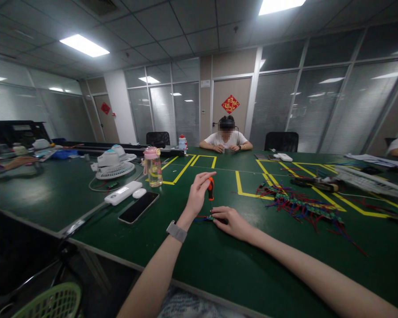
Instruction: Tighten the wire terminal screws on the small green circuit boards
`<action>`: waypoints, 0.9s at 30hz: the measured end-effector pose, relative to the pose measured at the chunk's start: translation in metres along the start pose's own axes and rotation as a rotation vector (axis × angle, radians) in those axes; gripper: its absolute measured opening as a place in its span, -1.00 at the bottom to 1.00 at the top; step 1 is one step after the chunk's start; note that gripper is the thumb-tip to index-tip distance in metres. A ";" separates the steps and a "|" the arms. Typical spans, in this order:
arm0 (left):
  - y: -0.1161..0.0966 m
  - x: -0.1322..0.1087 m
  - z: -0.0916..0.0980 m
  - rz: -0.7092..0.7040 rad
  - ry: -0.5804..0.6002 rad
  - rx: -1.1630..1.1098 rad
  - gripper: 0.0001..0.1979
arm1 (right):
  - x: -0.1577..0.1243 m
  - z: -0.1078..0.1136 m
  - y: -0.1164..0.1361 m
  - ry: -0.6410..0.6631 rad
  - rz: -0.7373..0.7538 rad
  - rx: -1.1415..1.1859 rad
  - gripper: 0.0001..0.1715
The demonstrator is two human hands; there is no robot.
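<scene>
Left hand: we keep the left hand [199, 190] closed about the screwdriver, its fingers around the handle; a grey watch band [177, 232] encircles the wrist.
Screwdriver: the orange-and-black screwdriver [211, 190] stands nearly upright, shaft down, tip at the small circuit board.
Circuit board: we see the small circuit board [210, 218] on the green table [199, 256], in front of us, with thin wires running to its left.
Right hand: we set the fingertips of the right hand [232, 223] at the board's right side; we cannot tell whether they pinch it or only press.
Wired boards: a heap of wired boards [301, 205] lies to the right, red and blue leads spread out.
Left-side items: we find a black phone [139, 207] near a white power strip [123, 193], a pink-lidded bottle [153, 168] behind them.
Opposite side: a person [226, 138] sits across the table, both hands raised together.
</scene>
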State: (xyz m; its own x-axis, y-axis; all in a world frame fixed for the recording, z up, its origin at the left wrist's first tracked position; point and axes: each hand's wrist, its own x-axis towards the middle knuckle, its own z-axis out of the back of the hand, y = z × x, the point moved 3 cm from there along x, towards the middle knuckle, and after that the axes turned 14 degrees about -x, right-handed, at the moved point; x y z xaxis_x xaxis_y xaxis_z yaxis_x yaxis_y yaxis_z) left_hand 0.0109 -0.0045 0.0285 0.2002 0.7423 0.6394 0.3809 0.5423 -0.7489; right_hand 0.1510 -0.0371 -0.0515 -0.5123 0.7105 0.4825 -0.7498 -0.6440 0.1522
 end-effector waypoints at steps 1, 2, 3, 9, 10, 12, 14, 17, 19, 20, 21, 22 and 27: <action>0.001 0.000 -0.001 0.033 0.027 -0.065 -0.69 | 0.000 0.000 0.000 0.002 0.001 0.001 -0.72; 0.003 0.000 -0.002 0.068 0.049 -0.130 -0.66 | 0.000 0.001 0.001 0.003 0.001 0.001 -0.72; 0.005 0.000 -0.003 0.100 0.058 -0.177 -0.64 | 0.000 0.001 0.001 0.004 0.002 0.000 -0.72; 0.003 0.000 0.004 0.016 -0.046 0.010 -0.74 | 0.000 0.001 0.000 0.010 -0.007 -0.005 -0.71; 0.002 0.000 0.004 -0.002 -0.048 0.021 -0.75 | 0.000 0.000 -0.001 0.010 -0.009 -0.006 -0.71; 0.003 0.001 0.003 0.010 -0.023 -0.046 -0.71 | 0.000 0.000 -0.001 0.011 -0.009 -0.005 -0.71; 0.005 0.001 0.000 0.071 0.021 -0.163 -0.66 | 0.000 -0.001 -0.001 0.010 -0.004 -0.001 -0.71; 0.006 0.000 -0.001 0.120 0.027 -0.194 -0.62 | 0.000 -0.002 -0.002 0.004 -0.001 0.004 -0.72; 0.004 0.000 0.000 0.078 -0.002 -0.104 -0.66 | 0.000 -0.002 -0.002 0.004 0.001 0.002 -0.72; 0.003 0.000 0.001 0.050 -0.015 -0.055 -0.68 | 0.000 -0.002 -0.002 0.004 0.002 0.000 -0.71; 0.002 0.000 0.002 0.025 -0.025 -0.015 -0.71 | -0.001 -0.002 -0.003 0.003 0.001 -0.003 -0.71; 0.001 0.000 0.003 0.005 -0.031 0.006 -0.73 | -0.001 -0.002 -0.003 0.003 0.000 -0.007 -0.71; 0.006 0.001 0.000 0.082 0.026 -0.165 -0.64 | -0.001 -0.002 -0.002 0.017 -0.005 -0.011 -0.70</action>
State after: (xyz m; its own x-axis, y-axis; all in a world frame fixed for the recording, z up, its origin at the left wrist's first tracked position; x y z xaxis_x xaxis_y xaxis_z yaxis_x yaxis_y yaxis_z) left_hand 0.0132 -0.0006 0.0246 0.2595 0.7698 0.5831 0.5047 0.4067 -0.7615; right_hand 0.1522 -0.0353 -0.0540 -0.5153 0.7185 0.4671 -0.7569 -0.6372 0.1452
